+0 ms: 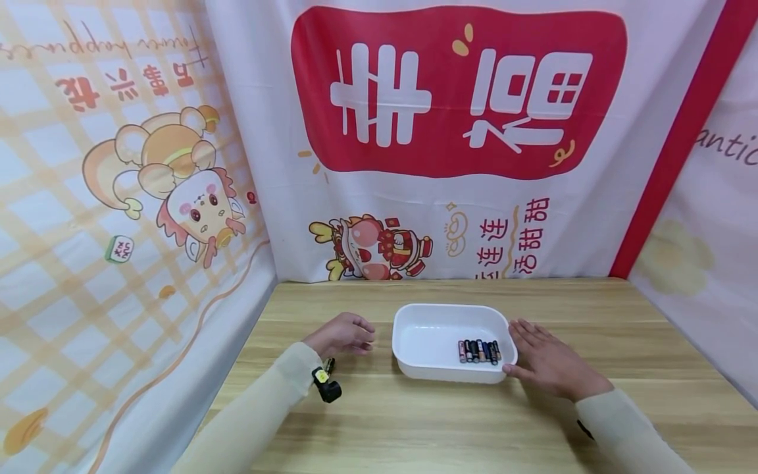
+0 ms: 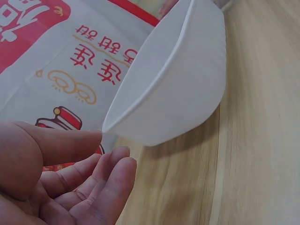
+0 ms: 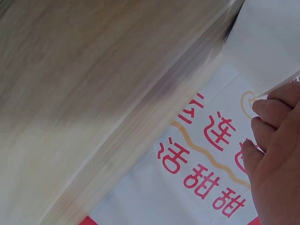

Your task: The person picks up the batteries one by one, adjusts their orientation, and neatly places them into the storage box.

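A white rectangular plastic basin stands on the wooden table. Several AA-size batteries lie side by side in a row at its right end, on the floor of the basin. My right hand is at the basin's right side, fingers extended along the rim and thumb near the front corner. In the right wrist view the fingers reach the basin's white edge. My left hand hovers to the left of the basin, apart from it, fingers loosely bent. The left wrist view shows nothing between its thumb and fingers.
The wooden table spreads around the basin on all sides. A printed white cloth hangs behind it, with a checked cloth along the left side. A small black camera is strapped at my left wrist.
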Tool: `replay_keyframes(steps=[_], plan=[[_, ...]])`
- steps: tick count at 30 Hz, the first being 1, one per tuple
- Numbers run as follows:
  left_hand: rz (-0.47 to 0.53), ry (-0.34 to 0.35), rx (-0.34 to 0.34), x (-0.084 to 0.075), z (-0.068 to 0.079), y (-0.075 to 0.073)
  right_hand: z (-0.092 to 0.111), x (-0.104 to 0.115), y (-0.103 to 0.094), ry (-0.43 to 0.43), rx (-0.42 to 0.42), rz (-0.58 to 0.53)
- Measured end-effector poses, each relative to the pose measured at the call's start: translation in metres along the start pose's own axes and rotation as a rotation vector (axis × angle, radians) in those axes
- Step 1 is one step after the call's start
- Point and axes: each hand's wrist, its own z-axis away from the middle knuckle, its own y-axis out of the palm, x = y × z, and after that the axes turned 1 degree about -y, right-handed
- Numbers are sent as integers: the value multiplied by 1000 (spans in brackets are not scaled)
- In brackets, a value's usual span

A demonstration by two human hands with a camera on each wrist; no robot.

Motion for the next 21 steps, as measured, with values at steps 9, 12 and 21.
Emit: replay_keyframes(steps=[9, 12, 21], plan=[[10, -8, -51, 20, 11, -20, 0, 2, 2, 39, 27, -15], [11, -28, -71, 29, 16, -29, 0, 3, 4, 47, 39, -24], [28, -33, -111, 48, 26, -50, 0, 1, 3, 39, 8, -13]])
